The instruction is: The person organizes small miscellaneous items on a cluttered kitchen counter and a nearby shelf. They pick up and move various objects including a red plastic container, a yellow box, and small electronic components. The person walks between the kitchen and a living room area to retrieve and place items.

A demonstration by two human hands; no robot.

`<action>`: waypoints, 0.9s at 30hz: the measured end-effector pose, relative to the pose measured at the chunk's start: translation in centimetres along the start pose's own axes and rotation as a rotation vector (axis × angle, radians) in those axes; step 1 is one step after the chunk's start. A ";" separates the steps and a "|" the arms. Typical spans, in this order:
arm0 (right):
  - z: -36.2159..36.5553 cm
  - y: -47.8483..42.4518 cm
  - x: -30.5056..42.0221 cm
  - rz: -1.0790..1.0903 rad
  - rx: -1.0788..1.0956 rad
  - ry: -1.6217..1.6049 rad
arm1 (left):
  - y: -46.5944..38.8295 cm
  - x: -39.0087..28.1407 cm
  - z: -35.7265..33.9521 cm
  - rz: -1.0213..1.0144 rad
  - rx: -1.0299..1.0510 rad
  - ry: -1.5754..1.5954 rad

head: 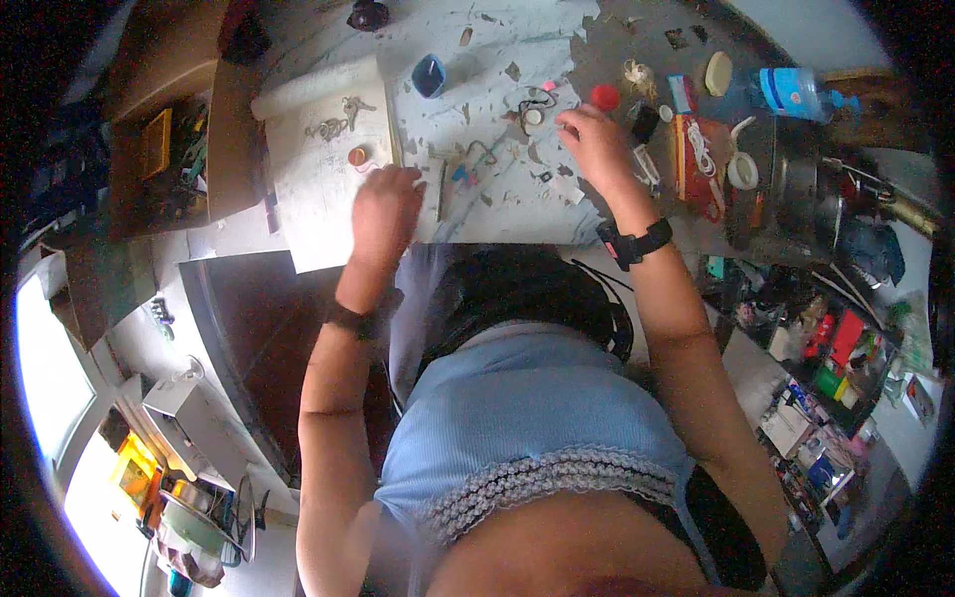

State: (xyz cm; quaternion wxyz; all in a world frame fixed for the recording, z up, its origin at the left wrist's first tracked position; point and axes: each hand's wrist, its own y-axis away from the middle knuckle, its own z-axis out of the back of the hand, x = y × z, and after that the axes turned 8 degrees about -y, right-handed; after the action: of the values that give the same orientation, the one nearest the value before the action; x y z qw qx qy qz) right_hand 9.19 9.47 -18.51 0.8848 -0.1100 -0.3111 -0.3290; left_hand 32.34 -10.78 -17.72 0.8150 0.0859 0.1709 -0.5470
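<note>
My left hand is over the right edge of an open notebook, fingers bent and slightly blurred. Just beyond its fingers lie a thin red cord and a small round orange-topped item. A bunch of keys rests higher on the page. Over the worn tabletop, my right hand has its thumb and forefinger near each other. Close to those fingertips are a white round cap and a dark cord. Whether either hand grips anything small is unclear.
A blue cup stands beyond the notebook. A cardboard box is at the left. Rightward lie a red round lid, a red-brown book with a white cable, a tape roll and a plastic bottle.
</note>
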 end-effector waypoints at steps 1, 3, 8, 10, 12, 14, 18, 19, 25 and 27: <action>-0.5 0.2 -0.1 0.006 -0.016 -0.001 | 0.3 -0.7 -0.4 -0.006 0.057 -0.035; -1.4 0.6 -0.5 0.021 -0.050 0.000 | 0.5 -1.6 -0.7 0.008 0.067 -0.068; -1.8 1.5 0.1 0.056 -0.018 0.030 | 0.6 -1.7 -2.9 0.060 0.097 -0.119; -2.0 1.9 0.6 0.060 0.019 0.047 | 0.3 -2.0 -3.5 0.118 0.129 -0.098; -2.6 2.1 0.9 0.064 0.065 0.032 | 0.1 -2.3 -3.7 0.179 0.169 -0.072; -3.4 2.0 1.7 0.146 0.078 -0.008 | 0.0 -2.3 -3.7 0.241 0.215 -0.040; -5.0 1.0 4.0 0.215 0.102 -0.043 | 0.3 -2.0 -2.9 0.277 0.143 0.043; -5.4 0.8 4.5 0.215 0.105 -0.061 | 0.2 -1.9 -2.4 0.298 0.111 0.054; -6.1 -1.0 6.4 0.221 0.114 -0.093 | -1.2 3.0 1.0 0.507 -0.118 -0.092; -6.3 -1.1 6.5 0.195 0.117 -0.094 | -0.9 6.1 1.1 0.506 -0.157 -0.241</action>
State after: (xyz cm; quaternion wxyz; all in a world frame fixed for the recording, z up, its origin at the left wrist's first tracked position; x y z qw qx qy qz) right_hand 15.26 2.78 -19.41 0.9020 -0.1033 -0.3587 -0.2170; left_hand 33.81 -16.74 -18.90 0.9441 -0.0029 0.0876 -0.3177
